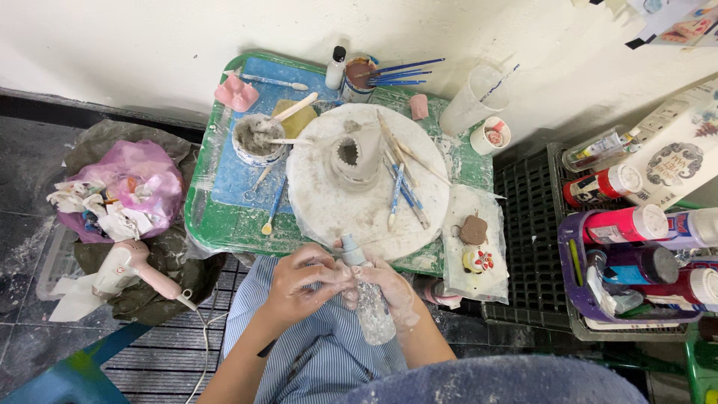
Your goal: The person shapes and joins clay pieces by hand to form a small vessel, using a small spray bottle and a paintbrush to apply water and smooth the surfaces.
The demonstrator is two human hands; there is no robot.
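two hands of mine meet over my striped lap, below the green tray (224, 232). on the tray sits the big round white board (351, 217), dusty with dry clay, and on it a small grey clay piece (351, 158), hollow and rough. at right, a purple basket (572, 288) holds paint bottles with pink, white and dark caps, and a tall white carton (677, 161) with a round dark emblem leans beside it. my left hand (299, 284) and right hand (389, 288), both smeared with clay, are pressed together and clamped around a clear plastic spray bottle (370, 303), its nozzle toward the board.
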